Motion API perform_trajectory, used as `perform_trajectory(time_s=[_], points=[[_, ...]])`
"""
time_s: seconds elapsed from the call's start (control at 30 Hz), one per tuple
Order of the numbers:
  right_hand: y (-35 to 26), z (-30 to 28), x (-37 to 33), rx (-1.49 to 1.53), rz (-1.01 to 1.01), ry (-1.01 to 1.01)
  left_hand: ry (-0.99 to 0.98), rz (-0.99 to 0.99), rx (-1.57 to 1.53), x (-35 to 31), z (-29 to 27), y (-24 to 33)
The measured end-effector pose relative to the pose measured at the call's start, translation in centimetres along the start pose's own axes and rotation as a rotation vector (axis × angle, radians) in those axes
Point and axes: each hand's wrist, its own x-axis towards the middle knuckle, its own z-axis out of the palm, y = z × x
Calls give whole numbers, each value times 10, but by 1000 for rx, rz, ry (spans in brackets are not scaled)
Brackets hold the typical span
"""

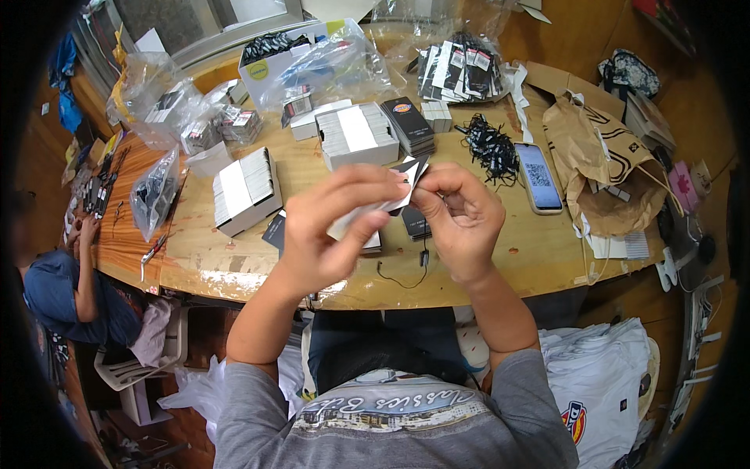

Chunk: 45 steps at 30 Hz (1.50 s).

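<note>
My left hand (pixel 336 219) grips a few black-and-white hang tags (pixel 411 169), held up above the table. At their corner my right hand (pixel 461 215) pinches with thumb and forefinger. A thin black tag string (pixel 426 270) trails below the right hand, its end looped near the tabletop; the part in the fingertips is hidden. Beneath my hands lie small stacks of black tags (pixel 417 223), partly covered. Beyond them a white box of cards (pixel 356 141) stands beside a taller stack of black tags (pixel 407 129).
A tangle of black strings (pixel 491 147) and a phone (pixel 539 178) lie right, by a brown paper bag (pixel 605 164). Another white card box (pixel 247 191) stands left. Bagged tags (pixel 461 72) and a string-filled box (pixel 273 66) sit behind. A co-worker (pixel 74 293) sits far left.
</note>
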Motion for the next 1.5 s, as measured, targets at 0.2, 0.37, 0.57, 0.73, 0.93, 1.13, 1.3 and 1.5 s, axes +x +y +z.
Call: perform_trajectory(time_s=[0.2,0.37,0.57,0.73,0.93,1.13,1.3,1.5], points=[[-6,5,5,-76,-93,-101,189,-446,-645,-7,6,-4],[-3,3,1,-34,36,-95,135,-401,-620,-4,9,-6],[-8,8,2,121,299,-99,240,-270,-324,-7,16,-7],[-2,-5,6,100,400,-279,289,-321,-295,-7,5,-4],[-3,-28,1,220,579,-324,382,-335,-752,0,-3,-1],[-4,-37,4,414,535,-336,388,-391,-811,-3,-4,-5],[-12,-46,9,430,697,-297,330,-479,-740,-3,-2,1],[-15,-35,6,324,338,-207,130,-531,-533,-2,11,8]])
